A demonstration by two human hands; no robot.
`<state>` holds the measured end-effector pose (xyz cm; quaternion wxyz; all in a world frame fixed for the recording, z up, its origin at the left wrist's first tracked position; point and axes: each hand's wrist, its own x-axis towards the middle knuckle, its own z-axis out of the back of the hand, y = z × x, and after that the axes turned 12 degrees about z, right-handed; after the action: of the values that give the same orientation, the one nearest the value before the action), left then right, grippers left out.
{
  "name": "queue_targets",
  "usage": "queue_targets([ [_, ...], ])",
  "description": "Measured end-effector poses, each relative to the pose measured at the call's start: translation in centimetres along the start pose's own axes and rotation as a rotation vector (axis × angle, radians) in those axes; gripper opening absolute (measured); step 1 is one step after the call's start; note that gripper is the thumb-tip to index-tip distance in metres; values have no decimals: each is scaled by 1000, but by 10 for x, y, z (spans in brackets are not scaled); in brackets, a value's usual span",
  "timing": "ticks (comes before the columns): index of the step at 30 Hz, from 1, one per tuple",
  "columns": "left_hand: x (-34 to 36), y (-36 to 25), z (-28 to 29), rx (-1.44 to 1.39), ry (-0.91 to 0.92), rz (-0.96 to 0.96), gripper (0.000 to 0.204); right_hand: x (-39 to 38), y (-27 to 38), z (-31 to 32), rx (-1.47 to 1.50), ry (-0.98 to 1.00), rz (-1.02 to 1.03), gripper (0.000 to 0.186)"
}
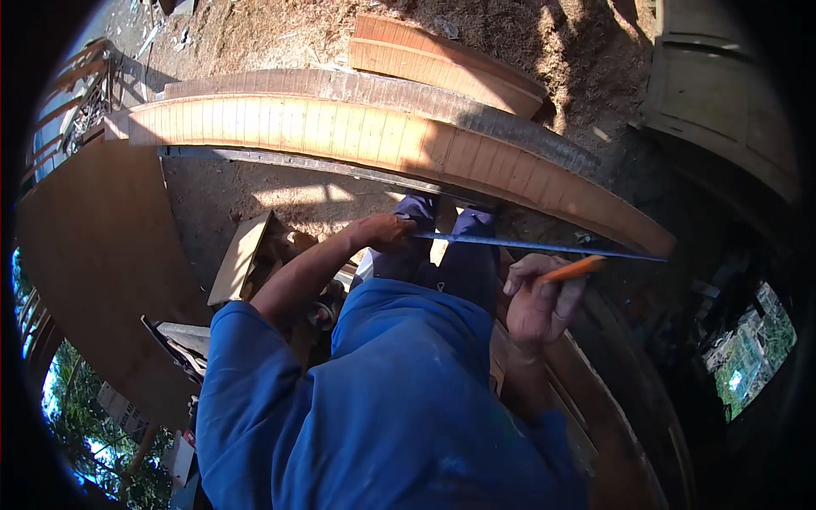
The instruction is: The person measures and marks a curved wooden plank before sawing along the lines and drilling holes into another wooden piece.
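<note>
A long wooden board point(340, 127) with a curved edge and many lines across it lies ahead of me. My left hand point(387, 231) is closed near my thighs, round the near end of a tape measure point(518, 245). Its thin pale-blue blade stretches right to the board's right tip; the case, if any, is hidden in the hand. My right hand point(540, 297) is raised below the blade, fingers bent round an orange pencil point(571, 270) that points right. The pencil is apart from the board.
A shorter curved wooden piece point(442, 64) lies beyond the board on ground strewn with sawdust. A large brown panel point(110, 272) stands at the left, near a small wooden block point(240, 262). A pale panelled piece point(722, 93) is at the far right. Long planks point(608, 408) lie right of my body.
</note>
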<state>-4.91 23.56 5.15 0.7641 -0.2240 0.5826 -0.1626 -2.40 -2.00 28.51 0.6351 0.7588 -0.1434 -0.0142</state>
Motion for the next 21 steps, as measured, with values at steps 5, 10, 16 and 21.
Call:
queue_targets([
  [5,2,-19,-8,9,109,28,42,62,106,-14,-89,-106,607,30],
  [10,-1,-10,-34,-15,43,0,45,81,159,-23,-91,147,784,31],
  [16,-1,14,-70,186,30,56,42,84,199,-41,-89,-11,1015,41],
  [21,-52,-28,-42,140,42,132,36,99,225,-42,157,1,1136,37],
])
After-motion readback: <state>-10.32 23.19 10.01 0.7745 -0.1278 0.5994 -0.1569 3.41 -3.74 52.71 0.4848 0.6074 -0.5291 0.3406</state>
